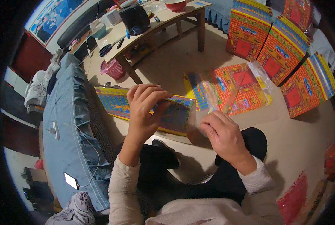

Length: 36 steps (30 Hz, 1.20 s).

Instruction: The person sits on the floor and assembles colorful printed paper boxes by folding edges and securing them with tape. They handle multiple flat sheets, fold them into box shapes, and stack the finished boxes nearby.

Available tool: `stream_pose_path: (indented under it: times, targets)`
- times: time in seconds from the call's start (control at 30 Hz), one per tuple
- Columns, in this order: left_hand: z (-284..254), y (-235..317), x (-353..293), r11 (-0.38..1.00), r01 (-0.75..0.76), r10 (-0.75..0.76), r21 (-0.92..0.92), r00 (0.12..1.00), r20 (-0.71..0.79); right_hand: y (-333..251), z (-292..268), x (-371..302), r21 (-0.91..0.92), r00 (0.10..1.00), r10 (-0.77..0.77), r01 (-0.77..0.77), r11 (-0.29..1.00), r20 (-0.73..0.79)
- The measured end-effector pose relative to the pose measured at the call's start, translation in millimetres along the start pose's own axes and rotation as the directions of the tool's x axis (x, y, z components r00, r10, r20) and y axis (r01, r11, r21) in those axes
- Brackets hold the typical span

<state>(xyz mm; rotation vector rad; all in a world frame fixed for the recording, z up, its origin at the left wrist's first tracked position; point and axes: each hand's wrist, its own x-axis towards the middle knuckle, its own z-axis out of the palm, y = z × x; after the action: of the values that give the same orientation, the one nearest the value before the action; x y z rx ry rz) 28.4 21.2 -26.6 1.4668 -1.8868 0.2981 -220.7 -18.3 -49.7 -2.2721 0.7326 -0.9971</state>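
Head view: left hand (145,108) arched over the patterned box (178,117) beneath it, whether gripping I cannot tell; right hand (223,135) curled near the box's end, any pinch unclear. Beyond the right hand lies brick-patterned packaging (246,89).

Nearest box (176,117) — blue-patterned, yellow-edged

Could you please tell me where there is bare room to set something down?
Bare floor shows right of the black-clad legs, below the rightmost upright panel, and between the wooden table and the flat printed sheets. It is crowded around the left hand, right hand and patterned box.
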Motion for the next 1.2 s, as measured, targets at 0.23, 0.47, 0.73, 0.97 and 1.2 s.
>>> stream_pose_path:
  times: [0.23,0.47,0.73,0.97,1.2]
  targets:
    - [5,-7,-8,0.995,-0.001,-0.012,-0.104,0.992,-0.127,-10,25,11,-0.09,0.997,0.077,-0.075,0.993,0.019]
    - [6,-9,-12,0.986,-0.01,-0.018,-0.165,0.985,-0.171,-19,37,15,-0.141,0.984,0.174,-0.168,0.976,0.025]
    - [6,-6,-14,0.98,-0.002,-0.04,-0.2,0.978,-0.205,-27,42,18,-0.25,0.964,0.265,-0.259,0.933,-0.01]
    - [7,-5,-14,0.978,-0.018,-0.029,-0.209,0.975,-0.22,-31,41,23,-0.331,0.917,0.399,-0.383,0.862,-0.022]
    - [8,-6,-14,0.972,-0.015,-0.03,-0.235,0.982,-0.187,-25,31,18,-0.122,0.888,0.457,-0.45,0.885,0.041]
